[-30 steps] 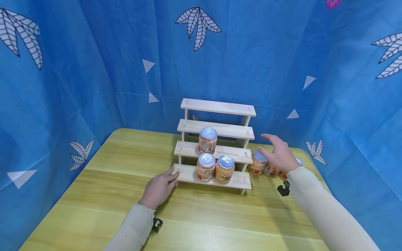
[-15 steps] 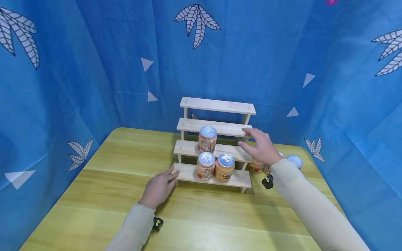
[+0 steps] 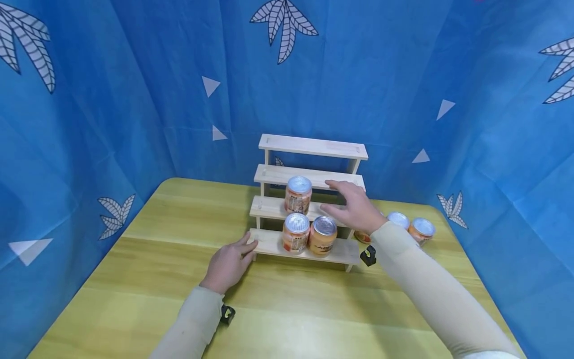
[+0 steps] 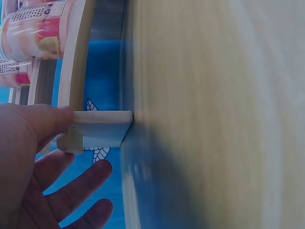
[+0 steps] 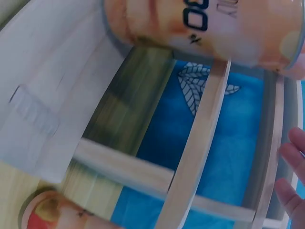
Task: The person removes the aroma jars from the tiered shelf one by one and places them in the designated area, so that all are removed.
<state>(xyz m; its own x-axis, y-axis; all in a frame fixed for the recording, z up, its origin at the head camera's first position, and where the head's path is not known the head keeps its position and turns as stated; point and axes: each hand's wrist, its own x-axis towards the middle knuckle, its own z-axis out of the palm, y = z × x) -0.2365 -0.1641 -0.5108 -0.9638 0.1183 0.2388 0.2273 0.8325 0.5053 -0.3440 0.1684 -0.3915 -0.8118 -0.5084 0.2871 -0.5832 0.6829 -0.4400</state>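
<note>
Head view: my left hand (image 3: 229, 262) lies relaxed on the yellow table (image 3: 134, 279), thumb touching the left end of the stepped wooden rack's (image 3: 309, 199) bottom tier. Two cans (image 3: 309, 234) stand there, one can (image 3: 298, 194) a tier above. My right hand (image 3: 354, 207), fingers spread and empty, has swung left over the rack from the loose cans (image 3: 410, 227). Blue cloth (image 3: 134, 99) surrounds everything.

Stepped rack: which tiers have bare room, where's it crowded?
Top tier of the rack is bare. Bottom tier is free left of the two cans, up to the left hand. Second tier is open left of its can; the right hand hovers over its right part.
</note>
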